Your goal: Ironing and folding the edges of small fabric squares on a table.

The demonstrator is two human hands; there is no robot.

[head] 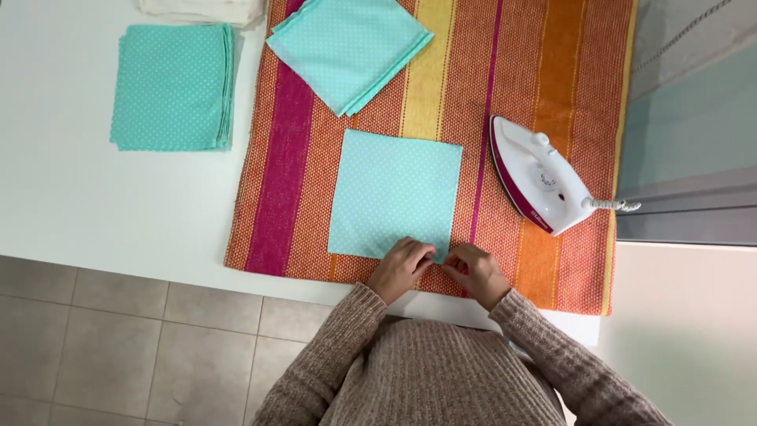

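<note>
I am watching both hands working at the near edge of a turquoise polka-dot fabric square (394, 193), which is lying flat in the middle of a striped orange and pink woven mat (544, 71) on the white surface (71, 205). The left hand (400, 268) and the right hand (475, 272) are sitting close together, their fingers pinching the near right corner of the square and turning up a small fold. I judge the folding is just starting; carrying it on calls for an even crease along that edge. A white and magenta iron (540, 177) is resting to the right, apart from the square. Two folded turquoise stacks are lying farther away.
</note>
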